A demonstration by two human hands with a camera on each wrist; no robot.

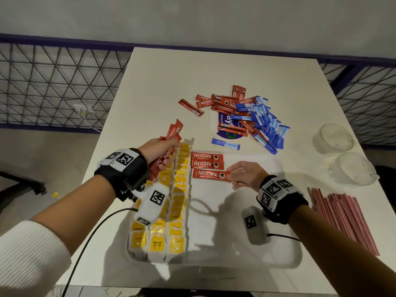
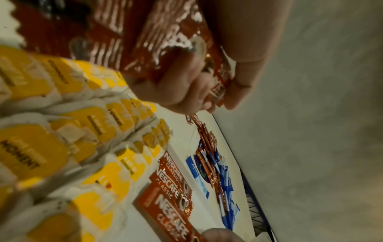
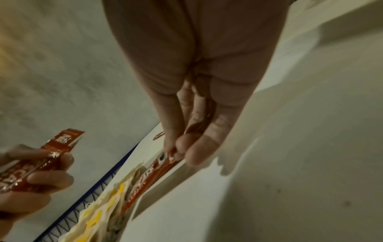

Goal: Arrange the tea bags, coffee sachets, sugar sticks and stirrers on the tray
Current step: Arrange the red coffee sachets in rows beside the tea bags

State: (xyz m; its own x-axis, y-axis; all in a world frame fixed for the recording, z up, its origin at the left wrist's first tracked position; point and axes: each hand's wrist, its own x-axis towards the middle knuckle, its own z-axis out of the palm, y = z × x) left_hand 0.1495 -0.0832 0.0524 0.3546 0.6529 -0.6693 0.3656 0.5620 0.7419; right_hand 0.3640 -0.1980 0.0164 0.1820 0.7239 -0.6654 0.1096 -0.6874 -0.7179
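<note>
Low in the head view, the white tray [image 1: 278, 260] carries three rows of yellow tea bags [image 1: 177, 211] filling its left part. They look soft and papery, packed upright against each other, so a careless brush could tip a row.

Just above the middle of the frame, the right hand [image 1: 246, 175] pinches the right end of one coffee sachet [image 1: 211, 175] between thumb and fingers [image 3: 194, 152], holding it low over the tray just below two placed sachets [image 1: 206, 160] that lie flat beside the tea bags. The sachet is likely light, thin and fairly stiff along its length, with glossy foil that may slip. An end pinch suits it, since the sealed end is flat and leaves the rest free to set down parallel to its neighbours.

Left of centre, the left hand [image 1: 159, 152] has its fingers curled round a bunch of sachets [image 1: 171, 144], held over the far end of the tea-bag rows. Such a bundle probably fans or slides unless squeezed at mid-length.

Right of the tray, pink stirrers [image 1: 342, 217] lie in a flat sheaf on the surface [image 1: 160, 71]. Thin and springy, they are best gathered as a group.

Further up, the loose pile of red sachets and blue sugar sticks [image 1: 265, 125] is tangled, so picking from the edges looks easiest. Two glass bowls [image 1: 342, 155], fragile, sit at right.
</note>
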